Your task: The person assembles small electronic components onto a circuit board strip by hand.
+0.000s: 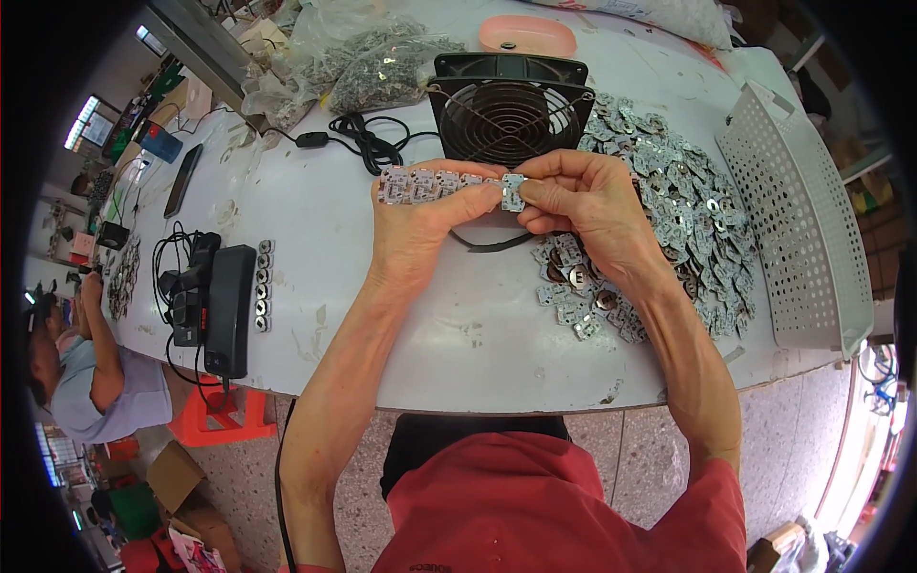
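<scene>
In front of the black fan, my left hand (416,229) is closed along a row of small square circuit boards (411,185) laid edge to edge, with its thumb pressing on them. At the row's right end my right hand (600,208) pinches one single small circuit board (513,194) between thumb and fingers. That board meets the row near my left thumb tip; whether it is joined to it I cannot tell. Beside my right hand and forearm lies a big loose pile of similar small boards (683,205), several with round metal parts.
A square black fan (511,110) stands behind my hands, its cable (373,143) coiled to the left. A white perforated basket (798,229) edges the pile. Leftward are a short column of small parts (263,286), a black power strip (229,310) and a seated person (91,368).
</scene>
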### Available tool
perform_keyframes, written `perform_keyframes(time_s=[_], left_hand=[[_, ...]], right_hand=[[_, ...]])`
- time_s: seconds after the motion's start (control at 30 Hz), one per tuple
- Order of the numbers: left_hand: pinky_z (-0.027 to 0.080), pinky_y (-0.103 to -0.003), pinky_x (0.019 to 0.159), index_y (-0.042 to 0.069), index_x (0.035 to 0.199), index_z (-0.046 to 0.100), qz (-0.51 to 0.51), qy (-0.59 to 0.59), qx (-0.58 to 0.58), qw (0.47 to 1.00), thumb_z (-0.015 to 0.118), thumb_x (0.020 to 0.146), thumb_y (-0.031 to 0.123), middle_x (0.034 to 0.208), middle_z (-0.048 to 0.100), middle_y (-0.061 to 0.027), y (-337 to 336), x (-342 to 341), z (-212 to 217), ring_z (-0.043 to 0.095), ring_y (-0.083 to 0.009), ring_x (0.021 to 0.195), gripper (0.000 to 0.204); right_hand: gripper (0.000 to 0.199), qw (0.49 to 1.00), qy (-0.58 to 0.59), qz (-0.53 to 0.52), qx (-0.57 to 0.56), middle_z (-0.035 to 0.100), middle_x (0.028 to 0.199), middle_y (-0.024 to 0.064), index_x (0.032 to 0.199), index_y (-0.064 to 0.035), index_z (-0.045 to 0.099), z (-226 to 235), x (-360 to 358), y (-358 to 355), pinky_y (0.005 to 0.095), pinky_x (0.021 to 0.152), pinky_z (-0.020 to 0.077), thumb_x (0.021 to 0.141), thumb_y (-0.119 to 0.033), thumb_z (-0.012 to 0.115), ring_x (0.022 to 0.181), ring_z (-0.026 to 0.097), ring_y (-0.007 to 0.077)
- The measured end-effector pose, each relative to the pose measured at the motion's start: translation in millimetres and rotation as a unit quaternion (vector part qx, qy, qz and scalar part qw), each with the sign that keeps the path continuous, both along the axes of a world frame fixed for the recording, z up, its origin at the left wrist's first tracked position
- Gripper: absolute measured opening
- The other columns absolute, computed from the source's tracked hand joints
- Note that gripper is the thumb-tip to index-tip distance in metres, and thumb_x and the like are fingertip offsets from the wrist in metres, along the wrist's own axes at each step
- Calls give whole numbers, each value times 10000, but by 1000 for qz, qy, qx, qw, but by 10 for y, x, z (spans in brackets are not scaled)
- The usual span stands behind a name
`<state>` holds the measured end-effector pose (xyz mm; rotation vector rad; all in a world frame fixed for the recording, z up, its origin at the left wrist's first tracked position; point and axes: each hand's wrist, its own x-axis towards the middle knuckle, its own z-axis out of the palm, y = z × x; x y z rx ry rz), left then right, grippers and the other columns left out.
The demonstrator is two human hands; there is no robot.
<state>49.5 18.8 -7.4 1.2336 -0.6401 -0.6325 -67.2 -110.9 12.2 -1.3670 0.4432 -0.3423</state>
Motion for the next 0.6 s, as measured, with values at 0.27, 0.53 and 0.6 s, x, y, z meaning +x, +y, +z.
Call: perform_keyframes(time_s=[0.27,0.53,0.6], left_hand=[[490,-227,660,-29,867,671,-1,1,5,1000,719,695,38,781,661,-76,37,1,39,606,-112,684,191],[506,-236,654,-42,871,661,9,5,6,1000,710,701,25,777,659,-92,25,20,10,620,-132,676,188],[512,-241,654,-45,868,658,13,19,9,1000,712,700,26,774,658,-97,26,12,22,623,-138,678,190]], right_hand=[[165,1000,9,4,-13,648,788,77,973,42,610,-25,11,43,201,601,527,820,-17,605,641,621,109],[158,999,11,-14,-49,647,787,79,964,49,608,-31,49,85,204,593,524,819,-13,600,631,615,105],[158,998,15,-15,-58,647,787,79,963,50,607,-31,53,84,205,592,524,819,-13,599,629,615,106]])
